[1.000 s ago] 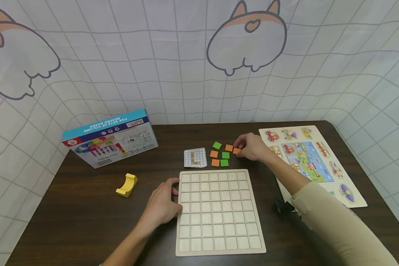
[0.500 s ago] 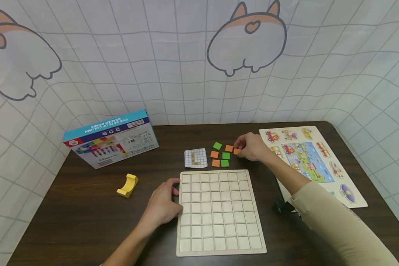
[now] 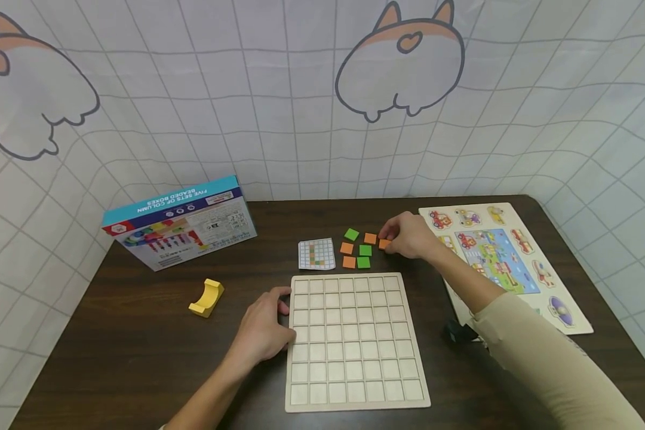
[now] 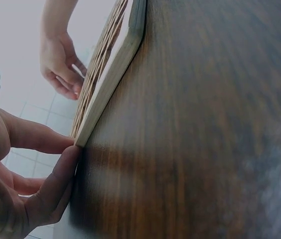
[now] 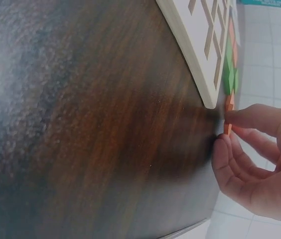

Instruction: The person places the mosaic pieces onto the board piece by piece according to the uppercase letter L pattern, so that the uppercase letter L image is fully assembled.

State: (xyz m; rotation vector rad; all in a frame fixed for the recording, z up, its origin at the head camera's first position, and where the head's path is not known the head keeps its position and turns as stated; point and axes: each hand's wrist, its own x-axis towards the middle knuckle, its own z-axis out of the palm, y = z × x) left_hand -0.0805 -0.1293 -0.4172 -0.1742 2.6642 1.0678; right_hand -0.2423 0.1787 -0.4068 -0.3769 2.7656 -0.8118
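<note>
A pale wooden grid board (image 3: 356, 343) lies flat on the dark table in the head view. My left hand (image 3: 262, 327) rests at its left edge, thumb and fingertips touching the rim. In the left wrist view those fingertips meet the board's side. Beyond the board's far right corner, my right hand (image 3: 411, 236) pinches an orange square tile (image 3: 384, 244) between thumb and fingers. The right wrist view shows this orange tile (image 5: 227, 128) edge-on at the fingertips. Beside it lie more orange tiles (image 3: 349, 261) and several green tiles (image 3: 365, 251).
A small card with a coloured grid pattern (image 3: 316, 254) lies left of the tiles. At the left are a yellow curved block (image 3: 206, 298) and a blue-topped box (image 3: 185, 230). A picture puzzle board (image 3: 497, 263) lies under the right forearm, with a small black object (image 3: 457, 332) nearby.
Almost nothing differs: my right hand stays on the orange tile, its knuckles slightly higher in view. The left hand and board keep their places.
</note>
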